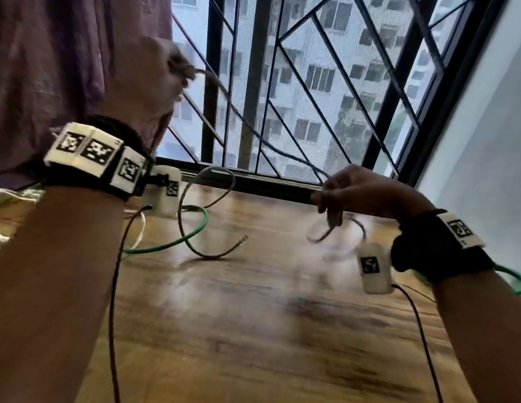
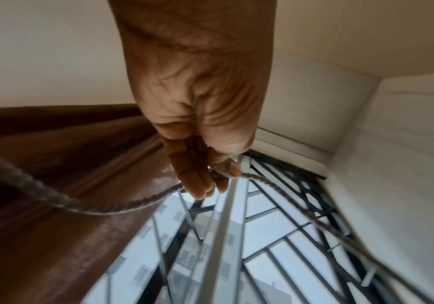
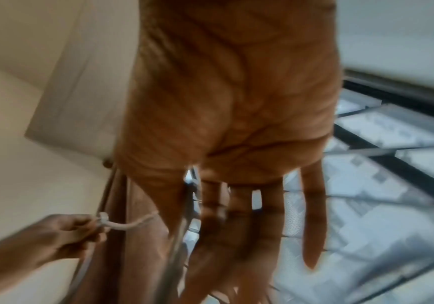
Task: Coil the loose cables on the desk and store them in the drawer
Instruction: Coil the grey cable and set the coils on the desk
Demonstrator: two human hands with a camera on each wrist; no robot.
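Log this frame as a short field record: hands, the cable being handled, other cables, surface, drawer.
left hand: raised high, pinches the grey cable
right hand: lower, grips the same cable, a blurred loop hanging below it
grey cable: spans between both hands, its free end lies on the desk
green cable: loose on the desk
white cable: on the desk, behind the left wrist
drawer: not in view

- Bench (image 1: 253, 330): warm brown wood grain, glossy.
- Grey braided cable (image 1: 195, 228) on the bench; a green cable (image 1: 177, 241) loops beside it.
- Curtain (image 1: 49, 68) left of the bench: dull purple.
- Window grille (image 1: 282, 82) behind the bench: black diagonal bars.
- Wrist bands (image 1: 93, 149): black, with black-and-white square markers.
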